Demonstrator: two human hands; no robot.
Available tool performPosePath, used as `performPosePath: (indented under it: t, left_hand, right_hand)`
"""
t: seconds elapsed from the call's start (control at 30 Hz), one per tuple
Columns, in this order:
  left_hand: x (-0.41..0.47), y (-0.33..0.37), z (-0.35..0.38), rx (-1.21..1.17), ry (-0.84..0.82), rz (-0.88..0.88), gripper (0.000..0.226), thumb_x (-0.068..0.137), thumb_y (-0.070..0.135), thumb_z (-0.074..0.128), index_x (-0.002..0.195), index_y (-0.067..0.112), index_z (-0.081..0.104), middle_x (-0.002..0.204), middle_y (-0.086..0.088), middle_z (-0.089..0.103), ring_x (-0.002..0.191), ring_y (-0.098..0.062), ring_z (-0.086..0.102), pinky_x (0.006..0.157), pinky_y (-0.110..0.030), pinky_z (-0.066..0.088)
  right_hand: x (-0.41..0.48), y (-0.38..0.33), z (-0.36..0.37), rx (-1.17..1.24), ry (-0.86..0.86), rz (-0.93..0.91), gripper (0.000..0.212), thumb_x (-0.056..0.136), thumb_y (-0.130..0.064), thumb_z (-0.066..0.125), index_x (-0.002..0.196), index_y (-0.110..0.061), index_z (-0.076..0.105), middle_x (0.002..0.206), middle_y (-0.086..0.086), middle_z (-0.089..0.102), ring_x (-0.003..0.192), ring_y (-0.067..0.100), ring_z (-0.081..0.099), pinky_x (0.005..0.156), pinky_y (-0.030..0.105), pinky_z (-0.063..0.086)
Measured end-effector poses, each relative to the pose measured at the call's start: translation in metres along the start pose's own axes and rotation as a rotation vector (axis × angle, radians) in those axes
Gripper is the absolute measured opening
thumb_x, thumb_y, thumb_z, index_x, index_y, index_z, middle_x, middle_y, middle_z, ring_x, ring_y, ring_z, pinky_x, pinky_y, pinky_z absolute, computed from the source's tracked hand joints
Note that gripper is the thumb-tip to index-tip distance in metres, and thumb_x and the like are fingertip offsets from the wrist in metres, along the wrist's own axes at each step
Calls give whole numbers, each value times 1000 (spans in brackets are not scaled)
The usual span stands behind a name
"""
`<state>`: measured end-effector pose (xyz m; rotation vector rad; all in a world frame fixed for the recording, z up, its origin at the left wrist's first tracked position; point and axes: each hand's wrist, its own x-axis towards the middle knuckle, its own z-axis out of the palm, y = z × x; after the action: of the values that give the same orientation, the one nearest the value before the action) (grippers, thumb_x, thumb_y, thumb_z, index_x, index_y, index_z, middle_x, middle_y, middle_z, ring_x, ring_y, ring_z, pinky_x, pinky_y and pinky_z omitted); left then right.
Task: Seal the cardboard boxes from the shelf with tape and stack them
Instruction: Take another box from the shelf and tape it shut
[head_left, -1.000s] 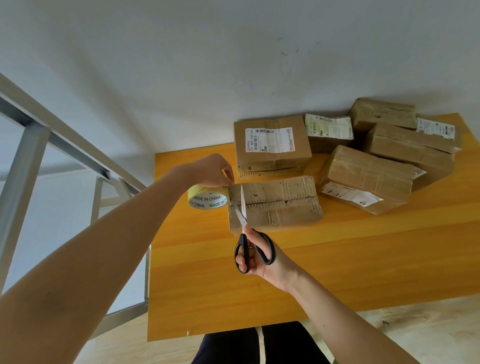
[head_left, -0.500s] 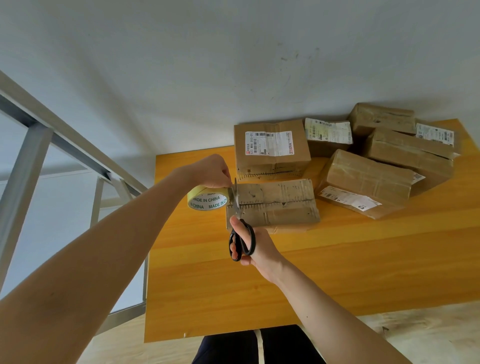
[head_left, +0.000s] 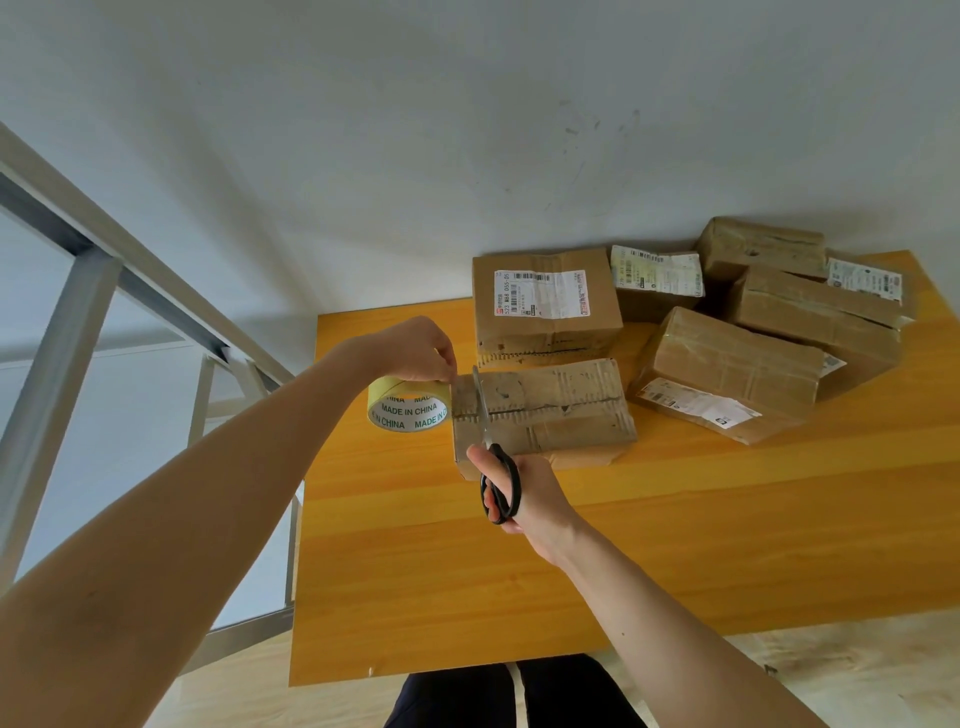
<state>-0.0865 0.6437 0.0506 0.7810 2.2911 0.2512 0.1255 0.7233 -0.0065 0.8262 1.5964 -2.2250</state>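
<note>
Orange table (head_left: 675, 545) against grey wall (head_left: 467, 130); metal shelf frame (head_left: 67, 322) left. Sealed boxes (head_left: 727, 358) crowd far right, not yet stacked. Box in work (head_left: 545, 405) sits near-centre. Chg vs. a sec ago: scissors (head_left: 491, 452) were spread, now closed over box's left end, so tape strip prob. cut, though strip too thin to confirm. Right hand (head_left: 524, 499) clenched on scissor handles. Left hand (head_left: 415, 348) pinches tape roll (head_left: 408, 405), just left of box.
</note>
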Motion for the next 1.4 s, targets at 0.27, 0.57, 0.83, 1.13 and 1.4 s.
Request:
performPosePath:
  t: [0.27, 0.57, 0.83, 1.13, 1.4]
  left_hand:
    - [-16, -27, 6, -92, 164, -1, 23, 82, 32, 72, 71, 24, 53, 80, 3, 55, 73, -18, 55, 62, -27, 41]
    - [-28, -67, 59, -130, 303, -56, 12, 84, 19, 63, 81, 24, 52, 82, -3, 62, 64, -24, 54, 59, -36, 47]
    - [-31, -75, 121, 77, 357, -12, 18, 93, 25, 58, 110, 24, 54, 107, 0, 67, 91, -28, 62, 61, -32, 45]
    - [-33, -69, 154, 162, 290, -20, 19, 96, 35, 52, 113, 30, 57, 115, 9, 64, 100, -18, 62, 65, -31, 47]
    - [-57, -42, 167, -237, 602, 43, 61, 96, 55, 28, 144, 18, 32, 126, -1, 54, 115, -22, 52, 71, -36, 50]
  right_hand:
    - [-3, -1, -5, -158, -37, -29, 56, 75, -64, 67, 57, -12, 58, 55, 8, 59, 49, 16, 55, 46, 19, 38]
    - [-8, 0, -5, -175, -76, -48, 49, 86, -51, 65, 51, -16, 62, 57, 15, 55, 48, 20, 51, 47, 20, 39]
    - [-12, -1, -4, -275, -64, -54, 49, 83, -48, 64, 39, -28, 61, 54, 13, 52, 48, 19, 46, 59, 22, 44]
    - [-12, 8, 0, -365, 35, -49, 84, 72, -68, 69, 76, 14, 55, 66, 18, 42, 61, 28, 39, 66, 37, 33]
    - [-13, 1, 1, -393, 35, -25, 89, 69, -73, 65, 71, 15, 52, 65, 18, 40, 60, 27, 37, 66, 37, 30]
